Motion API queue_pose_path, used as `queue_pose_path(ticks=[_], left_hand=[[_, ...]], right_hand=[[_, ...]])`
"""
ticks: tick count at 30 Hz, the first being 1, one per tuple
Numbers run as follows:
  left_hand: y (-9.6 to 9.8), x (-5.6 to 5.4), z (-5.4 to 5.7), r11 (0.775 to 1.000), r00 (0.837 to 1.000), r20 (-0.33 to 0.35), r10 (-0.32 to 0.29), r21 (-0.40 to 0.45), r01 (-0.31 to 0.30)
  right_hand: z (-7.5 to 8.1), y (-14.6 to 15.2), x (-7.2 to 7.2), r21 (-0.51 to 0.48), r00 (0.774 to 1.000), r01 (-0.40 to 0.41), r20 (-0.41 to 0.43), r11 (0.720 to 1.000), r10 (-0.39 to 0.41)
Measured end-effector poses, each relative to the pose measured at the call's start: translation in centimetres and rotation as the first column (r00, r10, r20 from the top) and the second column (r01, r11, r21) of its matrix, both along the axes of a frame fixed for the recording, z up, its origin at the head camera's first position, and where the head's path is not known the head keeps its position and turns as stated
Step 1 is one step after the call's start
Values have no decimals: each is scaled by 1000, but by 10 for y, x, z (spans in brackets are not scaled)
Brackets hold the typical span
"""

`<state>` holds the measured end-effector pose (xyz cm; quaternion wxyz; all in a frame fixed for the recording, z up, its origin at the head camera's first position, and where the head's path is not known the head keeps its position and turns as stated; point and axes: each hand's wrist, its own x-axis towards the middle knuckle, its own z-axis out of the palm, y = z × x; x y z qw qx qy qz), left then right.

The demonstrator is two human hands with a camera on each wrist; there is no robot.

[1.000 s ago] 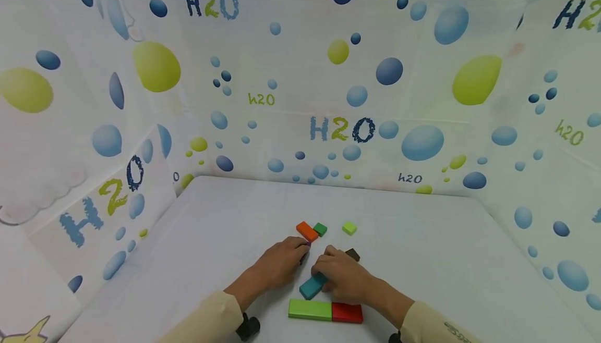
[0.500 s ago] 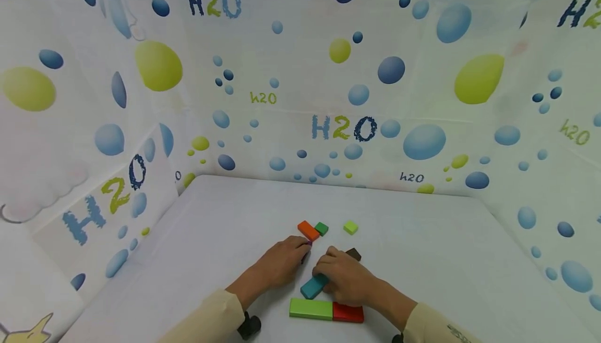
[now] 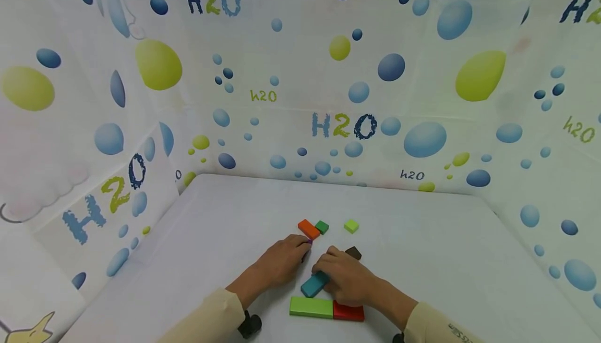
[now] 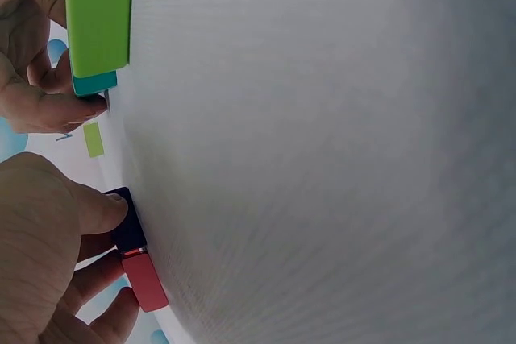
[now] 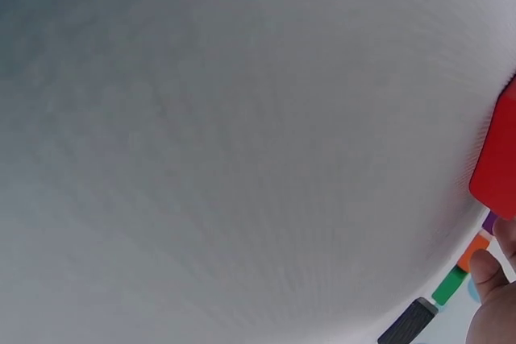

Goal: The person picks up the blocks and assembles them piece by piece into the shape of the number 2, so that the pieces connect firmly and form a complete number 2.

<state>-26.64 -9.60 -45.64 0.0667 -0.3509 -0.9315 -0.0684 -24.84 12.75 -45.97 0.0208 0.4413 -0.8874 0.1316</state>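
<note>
My left hand (image 3: pixel 284 259) pinches a small dark purple block (image 3: pixel 310 242) at its fingertips. In the left wrist view the thumb lies on this dark block (image 4: pixel 126 219), and other fingers reach a reddish block (image 4: pixel 145 282) beside it. A teal block (image 3: pixel 313 284) is held in my right hand (image 3: pixel 345 275), its near end showing under the curled fingers. In front of the hands a long light green block (image 3: pixel 311 307) and a red block (image 3: pixel 348 312) lie end to end. My right fingertips are partly hidden in the head view.
Beyond the left hand an orange block (image 3: pixel 308 229) touches a green block (image 3: pixel 321 227). A lime block (image 3: pixel 351 226) sits apart, farther right. Just behind the right hand is a dark brown block (image 3: pixel 353 253). Patterned sheets (image 3: pixel 300 72) enclose the white table (image 3: pixel 422 239).
</note>
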Motion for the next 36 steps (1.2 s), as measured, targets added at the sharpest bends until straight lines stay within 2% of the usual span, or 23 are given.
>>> queue_pose_path(ticks=[16,25,36], left_hand=[[0,1,1,1000,1000,18,19,-12,-19],[0,2,3,1000,1000,19,8,-2,-8],[1,2,3,1000,999,30,23,0,-23]], right_hand=[[0,-5,-1,14,1000,-5,3,1000,5],[3,-9,1,14,1000,-5,9,1000,5],[7,-8,-4,12,999,0,33,1000,-1]])
